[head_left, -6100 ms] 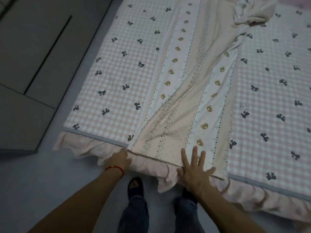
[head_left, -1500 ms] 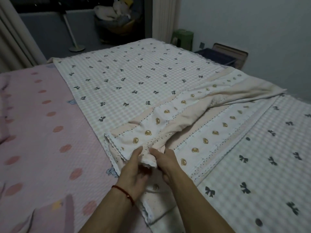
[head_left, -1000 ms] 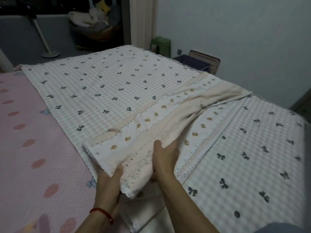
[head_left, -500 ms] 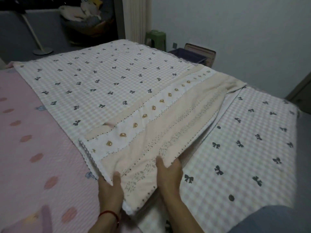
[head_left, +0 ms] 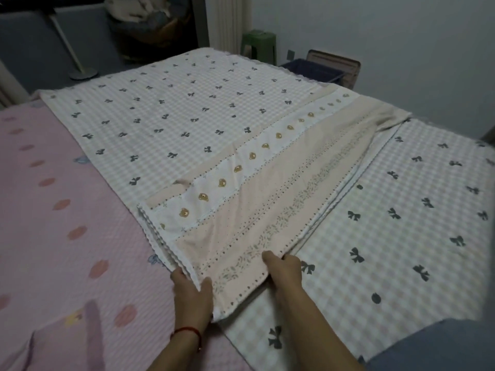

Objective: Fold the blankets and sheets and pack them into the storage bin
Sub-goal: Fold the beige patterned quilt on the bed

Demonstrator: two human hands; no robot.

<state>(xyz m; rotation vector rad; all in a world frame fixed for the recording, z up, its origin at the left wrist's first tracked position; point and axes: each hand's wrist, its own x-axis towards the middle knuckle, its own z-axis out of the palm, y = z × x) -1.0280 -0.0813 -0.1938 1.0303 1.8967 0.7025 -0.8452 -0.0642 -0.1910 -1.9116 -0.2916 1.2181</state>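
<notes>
The near end of the sheet point(head_left: 267, 210) (folded long) was pinched by the left hand point(head_left: 191, 295) and gripped by the right hand point(head_left: 285, 271), the checked blanket point(head_left: 401, 236) lying under the fingers point(head_left: 267, 257).

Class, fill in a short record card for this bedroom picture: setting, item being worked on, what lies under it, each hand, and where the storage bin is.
setting: bed with a pink dotted cover
item: bear-print sheet, folded into a long strip
under it: checked bow-print blanket, spread flat
left hand: pinches the strip's near left corner
right hand: grips the near right edge, fingers curled under
storage bin: dark, on the floor past the far bed edge
fold stage: not yet packed
</notes>
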